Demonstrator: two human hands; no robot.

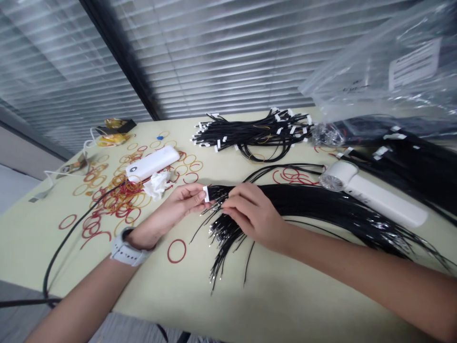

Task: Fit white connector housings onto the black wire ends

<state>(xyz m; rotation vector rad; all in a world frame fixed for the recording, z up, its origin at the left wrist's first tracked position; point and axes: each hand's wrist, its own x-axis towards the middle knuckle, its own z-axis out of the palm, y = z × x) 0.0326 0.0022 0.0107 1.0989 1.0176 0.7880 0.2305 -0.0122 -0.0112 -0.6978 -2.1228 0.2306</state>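
My left hand pinches a small white connector between thumb and fingers. Several thin black wires run from the connector toward the right. My right hand is closed just beside it, fingertips together at the wire ends; a thin black wire seems to be in the pinch, though its tip is too small to make out. Beneath and beyond my right hand lies a thick bundle of black wires, its shiny metal ends fanned out at the left.
Red and yellow rubber bands are scattered at the left around a white power strip and crumpled tissue. Cables with white connectors lie at the back. A white handheld fan and a clear plastic bag are at the right.
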